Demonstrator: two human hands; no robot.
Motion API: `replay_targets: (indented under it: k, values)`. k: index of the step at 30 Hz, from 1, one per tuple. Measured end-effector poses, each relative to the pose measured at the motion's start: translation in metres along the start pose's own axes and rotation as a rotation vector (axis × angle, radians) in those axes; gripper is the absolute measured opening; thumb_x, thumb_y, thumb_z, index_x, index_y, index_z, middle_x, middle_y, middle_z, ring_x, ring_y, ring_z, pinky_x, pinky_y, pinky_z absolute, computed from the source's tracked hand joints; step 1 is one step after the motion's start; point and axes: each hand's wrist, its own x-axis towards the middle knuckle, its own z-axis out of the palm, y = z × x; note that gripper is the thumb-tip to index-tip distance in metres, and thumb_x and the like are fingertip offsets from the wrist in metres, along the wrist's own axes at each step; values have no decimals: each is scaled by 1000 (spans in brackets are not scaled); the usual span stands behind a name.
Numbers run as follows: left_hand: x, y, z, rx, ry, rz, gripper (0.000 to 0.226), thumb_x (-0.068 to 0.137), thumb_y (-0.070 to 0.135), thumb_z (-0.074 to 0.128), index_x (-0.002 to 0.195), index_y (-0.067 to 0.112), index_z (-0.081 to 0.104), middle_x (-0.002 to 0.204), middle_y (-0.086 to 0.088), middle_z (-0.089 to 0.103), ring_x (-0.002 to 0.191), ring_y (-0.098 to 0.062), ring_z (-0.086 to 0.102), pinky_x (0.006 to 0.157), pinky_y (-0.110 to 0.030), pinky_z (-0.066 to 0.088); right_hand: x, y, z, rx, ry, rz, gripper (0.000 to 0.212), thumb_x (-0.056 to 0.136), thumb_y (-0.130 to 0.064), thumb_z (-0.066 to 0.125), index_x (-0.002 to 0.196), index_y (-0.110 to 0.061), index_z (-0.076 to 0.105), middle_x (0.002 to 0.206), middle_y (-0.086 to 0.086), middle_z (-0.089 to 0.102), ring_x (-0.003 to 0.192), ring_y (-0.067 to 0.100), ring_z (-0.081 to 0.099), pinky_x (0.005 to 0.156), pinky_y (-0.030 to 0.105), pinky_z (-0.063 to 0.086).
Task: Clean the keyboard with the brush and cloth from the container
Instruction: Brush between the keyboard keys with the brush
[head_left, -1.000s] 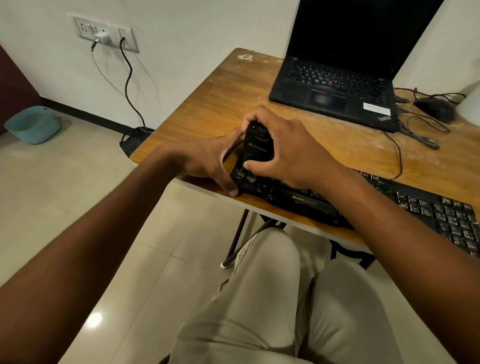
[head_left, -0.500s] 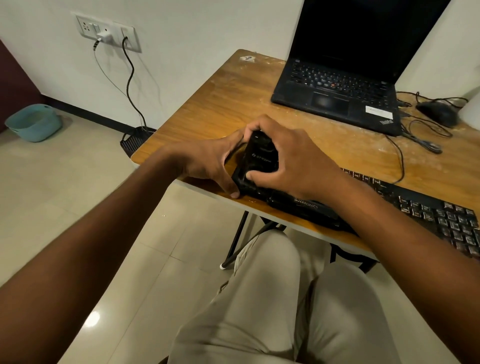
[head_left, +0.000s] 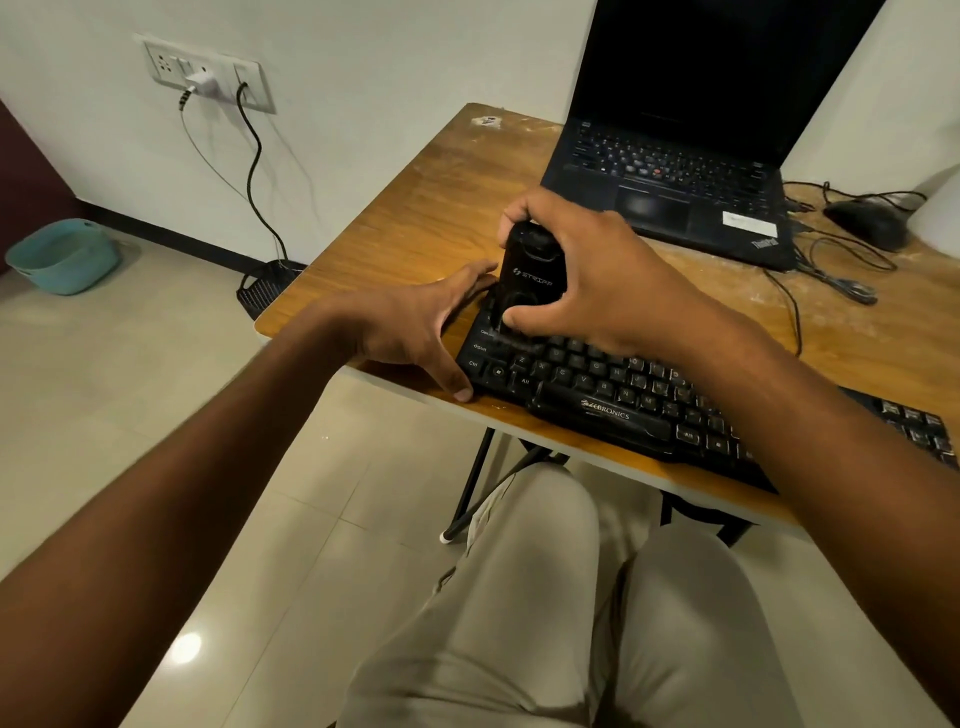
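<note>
Curling round the brush (head_left: 524, 280), right hand (head_left: 597, 275) presses it onto keyboard (head_left: 623, 400).

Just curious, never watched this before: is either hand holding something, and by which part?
The right hand grips the black brush round its upright body. The left hand holds nothing; its fingers rest against the keyboard.

Single head-worn view, looking forward and down, close over table (head_left: 415, 218)
</note>
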Motion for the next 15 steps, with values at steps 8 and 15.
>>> replay_targets:
  k: [8, 15]
  values:
    - [0, 0, 0, -53, -21, 2, 149, 57, 11, 100, 159, 54, 1, 160, 6, 34, 136, -22, 50, 106, -45, 54, 13, 11, 8, -17, -58, 90, 60, 72, -19, 90, 117, -30, 52, 104, -8, 61, 89, 11, 64, 61, 25, 58]
    - [-1, 3, 1, -30, -17, -23, 150, 58, 10, 99, 159, 55, -3, 162, 6, 31, 139, -21, 45, 114, -45, 46, 23, 20, 4, -124, 38, 131, 61, 75, -19, 89, 120, -32, 49, 100, -7, 62, 74, 3, 62, 49, 15, 49]
